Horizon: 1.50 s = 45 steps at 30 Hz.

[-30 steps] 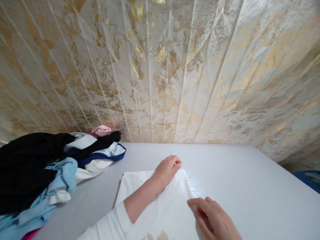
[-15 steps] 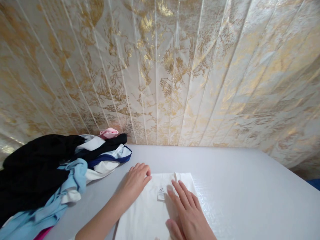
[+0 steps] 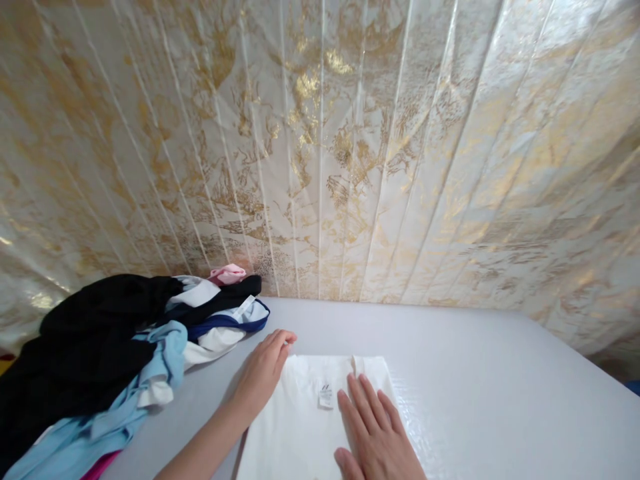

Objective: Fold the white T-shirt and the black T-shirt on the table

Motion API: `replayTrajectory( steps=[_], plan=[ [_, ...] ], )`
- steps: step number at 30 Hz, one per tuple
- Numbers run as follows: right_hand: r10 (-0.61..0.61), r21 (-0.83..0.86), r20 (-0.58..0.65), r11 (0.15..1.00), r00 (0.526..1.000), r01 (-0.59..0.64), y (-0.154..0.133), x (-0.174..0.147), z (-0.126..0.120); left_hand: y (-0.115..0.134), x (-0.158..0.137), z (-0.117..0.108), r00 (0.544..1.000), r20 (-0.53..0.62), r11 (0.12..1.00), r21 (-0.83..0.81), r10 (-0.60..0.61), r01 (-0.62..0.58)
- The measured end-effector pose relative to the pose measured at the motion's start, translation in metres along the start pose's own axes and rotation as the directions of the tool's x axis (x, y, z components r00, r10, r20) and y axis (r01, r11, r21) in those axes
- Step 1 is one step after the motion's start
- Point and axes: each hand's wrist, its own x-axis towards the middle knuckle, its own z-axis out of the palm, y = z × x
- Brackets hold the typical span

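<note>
A folded white garment (image 3: 295, 417), likely a shirt, lies on the table in front of me, with a small printed label (image 3: 325, 397) near its far edge. My right hand (image 3: 375, 427) rests palm down on the right part of the garment, its fingers stretched out and slightly spread. At the garment's far left corner is my left hand (image 3: 265, 370), seen from the side, with fingers loosely bent and nothing visible in them. The near end of the garment runs out of view.
A heap of clothes fills the left side: a black garment (image 3: 95, 340), a light blue one (image 3: 170, 353), white and navy pieces, and a pink cloth (image 3: 227, 273). The pale table (image 3: 490, 393) meets a gold-patterned curtain (image 3: 345, 167) at the back.
My right hand has flattened onto the garment, its fingers closer together. The left hand has shifted slightly outward to the garment's left edge. The whole view has moved a little.
</note>
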Motion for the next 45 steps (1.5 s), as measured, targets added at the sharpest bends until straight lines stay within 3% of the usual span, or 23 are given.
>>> replayTrajectory(
  steps=[5, 11, 15, 19, 22, 26, 30, 34, 37, 42, 45],
  plan=[
    [-0.025, 0.108, 0.007, 0.994, 1.000, 0.024, 0.002, 0.008, -0.006, -0.016, -0.039, -0.014, 0.985, -0.169, 0.994, -0.112, -0.039, 0.020],
    [-0.125, 0.203, -0.023, 0.971, 0.992, 0.127, -0.006, 0.025, -0.010, -0.030, -0.066, -0.017, 0.977, -0.067, 0.965, -0.187, -0.202, 0.186],
    [-0.168, 0.149, -0.066, 0.973, 0.984, 0.176, -0.010, 0.018, 0.007, -0.024, -0.063, -0.019, 0.980, -0.022, 0.973, -0.121, -0.200, 0.196],
    [-0.151, 0.196, 0.014, 0.970, 0.988, 0.145, -0.008, 0.018, 0.006, -0.019, -0.064, -0.019, 0.979, -0.033, 0.977, -0.080, -0.200, 0.197],
    [-0.081, 0.291, 0.096, 0.956, 0.992, 0.049, -0.005, 0.044, -0.024, -0.020, -0.073, -0.015, 0.963, -0.089, 0.963, -0.118, -0.255, 0.244],
    [0.082, 0.457, 0.183, 0.875, 0.980, -0.159, -0.010, 0.111, -0.058, -0.019, -0.085, -0.011, 0.955, -0.102, 0.959, -0.076, -0.279, 0.272],
    [0.026, 0.478, 0.332, 0.858, 0.943, -0.191, -0.023, 0.164, -0.038, -0.015, -0.082, -0.012, 0.949, -0.126, 0.956, -0.090, -0.289, 0.279],
    [0.006, 0.495, 0.390, 0.842, 0.921, -0.215, -0.030, 0.174, -0.003, -0.010, -0.074, -0.015, 0.932, -0.088, 0.931, -0.138, -0.352, 0.339],
    [-0.004, 0.618, 0.346, 0.754, 0.938, -0.225, -0.026, 0.167, 0.006, -0.008, -0.070, -0.015, 0.926, -0.031, 0.914, -0.173, -0.377, 0.366],
    [-0.139, 0.859, 0.358, 0.436, 0.923, -0.267, -0.014, 0.161, -0.001, -0.008, -0.063, -0.015, 0.928, -0.031, 0.909, -0.218, -0.370, 0.355],
    [-0.170, 0.892, 0.377, 0.331, 0.911, -0.307, -0.013, 0.162, -0.007, -0.006, -0.059, -0.018, 0.935, 0.005, 0.911, -0.223, -0.355, 0.347]
  ],
)
